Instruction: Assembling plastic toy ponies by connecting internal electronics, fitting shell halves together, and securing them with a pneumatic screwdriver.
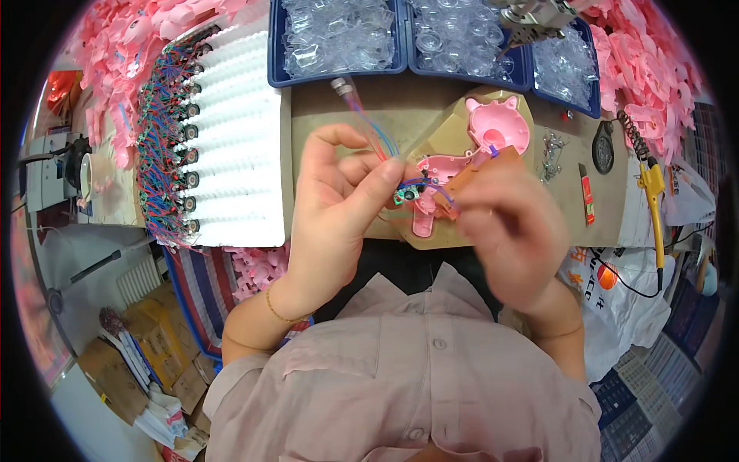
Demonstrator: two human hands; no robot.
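My left hand (346,189) pinches a bundle of thin red and blue wires (377,132) between thumb and fingers. At the bundle's far end sticks up a small silvery, clear-tipped part (341,87). Just below my left fingertips hangs a small green circuit board (406,194). Bluish-purple wire (435,185) loops from the board to the fingertips of my right hand (512,231), which is blurred but looks curled in a pinch on it. Behind the hands, a pink plastic shell (502,123) with a round, eared top lies in a tan block (454,127). A brown-orange piece (481,181) covers part of it.
Blue bins (339,77) of clear plastic parts line the back. A white ridged tray (239,146) holds wired round parts at left. Pink pieces (639,46) heap at both sides. Rightward are screws (550,154), a red-handled cutter (587,196) and a yellow soldering iron (653,200).
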